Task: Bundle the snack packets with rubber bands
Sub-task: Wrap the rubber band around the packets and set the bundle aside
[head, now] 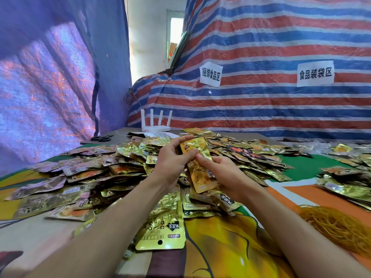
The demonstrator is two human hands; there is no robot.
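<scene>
You hold a few gold snack packets (pixel 197 165) upright over the table's middle, above a wide loose heap of packets (pixel 96 175). Your left hand (pixel 172 159) curls round their top; your right hand (pixel 222 173) pinches them lower down. Yellow rubber bands (pixel 337 225) lie mounded beside your right forearm. Bare patterned cloth (pixel 230 241) shows along the near edge.

Left: blue-purple tarp (pixel 50 87), daylight glowing through it. Right and rear: red, white and blue striped tarp (pixel 271 109) bearing two white paper signs (pixel 210 74). Between the tarps, a white wall (pixel 148 47) and a bright window (pixel 176 29). Table under a colourful printed cloth (pixel 230 243); white four-antenna router (pixel 155 125) and black scissors (pixel 101 138) at the far edge.
</scene>
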